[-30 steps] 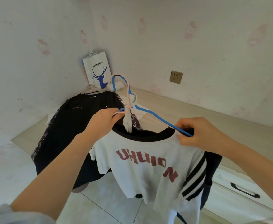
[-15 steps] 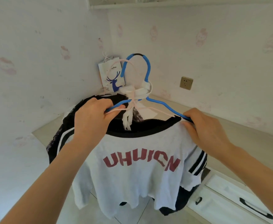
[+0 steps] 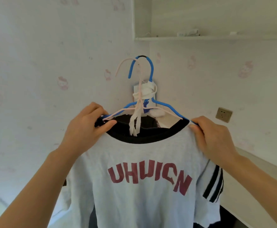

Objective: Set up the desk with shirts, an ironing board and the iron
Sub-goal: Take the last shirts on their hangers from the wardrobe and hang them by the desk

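Note:
A white T-shirt [image 3: 142,162] with red letters, a black collar and black sleeve stripes hangs on a blue hanger [image 3: 150,69], held up in front of me. A thin pink hanger [image 3: 126,60] is tied to the blue one with white cloth strips [image 3: 144,92]. My left hand [image 3: 87,127] grips the shirt's left shoulder and the hanger arm. My right hand [image 3: 215,137] grips the right shoulder and the other hanger arm. Dark clothing [image 3: 141,124] shows behind the collar and below the shirt.
The desk top [image 3: 257,165] runs along the right wall, with a wall socket [image 3: 224,114] above it. A white shelf [image 3: 208,37] is mounted high on the wall. A white paper bag [image 3: 148,106] is mostly hidden behind the hangers in the corner.
Both hands have lifted the hangers and shirt higher, up in front of the wall corner. The desk and drawers have dropped out of sight below.

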Demonstrator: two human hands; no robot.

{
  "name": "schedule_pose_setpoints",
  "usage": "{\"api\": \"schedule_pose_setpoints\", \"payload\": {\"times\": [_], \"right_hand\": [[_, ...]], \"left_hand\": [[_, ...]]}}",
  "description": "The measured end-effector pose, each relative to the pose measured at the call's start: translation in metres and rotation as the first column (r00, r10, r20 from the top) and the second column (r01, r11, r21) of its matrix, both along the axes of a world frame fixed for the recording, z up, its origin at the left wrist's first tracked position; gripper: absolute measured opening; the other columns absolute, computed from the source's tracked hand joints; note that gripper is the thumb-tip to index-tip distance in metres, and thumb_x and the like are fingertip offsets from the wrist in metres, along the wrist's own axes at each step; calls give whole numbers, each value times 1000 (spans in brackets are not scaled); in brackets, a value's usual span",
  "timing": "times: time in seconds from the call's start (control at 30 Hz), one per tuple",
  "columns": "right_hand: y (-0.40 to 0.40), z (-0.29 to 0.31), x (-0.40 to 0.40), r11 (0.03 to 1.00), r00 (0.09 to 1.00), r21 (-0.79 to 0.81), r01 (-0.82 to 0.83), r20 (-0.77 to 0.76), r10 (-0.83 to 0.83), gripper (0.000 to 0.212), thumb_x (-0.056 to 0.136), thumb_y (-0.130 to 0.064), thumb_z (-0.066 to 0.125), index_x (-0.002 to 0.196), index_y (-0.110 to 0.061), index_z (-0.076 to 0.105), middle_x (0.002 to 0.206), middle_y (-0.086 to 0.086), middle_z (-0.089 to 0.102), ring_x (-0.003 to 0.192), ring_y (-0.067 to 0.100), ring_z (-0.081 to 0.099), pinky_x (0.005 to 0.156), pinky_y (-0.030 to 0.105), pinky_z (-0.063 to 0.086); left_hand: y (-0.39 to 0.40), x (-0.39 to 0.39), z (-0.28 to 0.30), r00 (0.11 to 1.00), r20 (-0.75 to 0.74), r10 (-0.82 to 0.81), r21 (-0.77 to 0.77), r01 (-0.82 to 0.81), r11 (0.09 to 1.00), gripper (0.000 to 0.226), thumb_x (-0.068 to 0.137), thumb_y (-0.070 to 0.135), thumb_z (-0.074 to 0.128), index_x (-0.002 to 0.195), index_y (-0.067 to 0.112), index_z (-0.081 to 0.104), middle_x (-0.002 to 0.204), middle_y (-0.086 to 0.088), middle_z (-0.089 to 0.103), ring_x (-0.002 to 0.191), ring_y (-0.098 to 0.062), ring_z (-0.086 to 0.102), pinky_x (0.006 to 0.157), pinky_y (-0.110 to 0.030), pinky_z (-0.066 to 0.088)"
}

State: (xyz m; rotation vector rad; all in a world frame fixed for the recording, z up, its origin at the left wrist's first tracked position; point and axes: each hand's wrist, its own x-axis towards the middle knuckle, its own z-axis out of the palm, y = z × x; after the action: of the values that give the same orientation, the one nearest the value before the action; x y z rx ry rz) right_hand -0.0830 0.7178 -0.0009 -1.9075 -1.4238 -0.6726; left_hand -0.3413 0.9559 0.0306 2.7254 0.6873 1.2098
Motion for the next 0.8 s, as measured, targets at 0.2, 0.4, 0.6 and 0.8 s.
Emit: {"api": "schedule_pose_setpoints", "payload": {"times": [0.2,0.4,0.6,0.8], "right_hand": [[66,11,22,999,996,12,-34,82,33,41,96,-39,32,96,-13,63,80,-2,67,61,21,60,56,28,42],[143,13,50,1000,996,22,-11,93,9,40,96,-37,33,93,-11,63,78,-1,66,58,22,59,55,30,46],[218,24,80,999,998,3,39,43,-39,34,97,-37,37,91,-17,63,73,-7,62,58,12,53,56,23,42],[288,27,114,992,988,-25,123,-88,-124,26,97,-34,46,90,-18,65,68,-8,59,59,14,53,57,28,38]], "left_hand": [[66,-1,-11,995,-5,102,109,-101,989,57,89,70,31,95,21,60,90,9,59,61,-17,57,51,-35,49],[142,32,-13,988,113,108,166,-126,978,64,96,63,28,76,13,63,70,3,54,48,-19,48,41,-34,41],[232,75,12,994,101,44,86,-53,995,60,88,64,39,70,11,62,63,1,51,51,-20,48,46,-37,42],[304,125,22,999,34,-2,34,1,999,66,82,68,42,63,7,55,58,-4,47,53,-25,47,51,-39,38]]}}
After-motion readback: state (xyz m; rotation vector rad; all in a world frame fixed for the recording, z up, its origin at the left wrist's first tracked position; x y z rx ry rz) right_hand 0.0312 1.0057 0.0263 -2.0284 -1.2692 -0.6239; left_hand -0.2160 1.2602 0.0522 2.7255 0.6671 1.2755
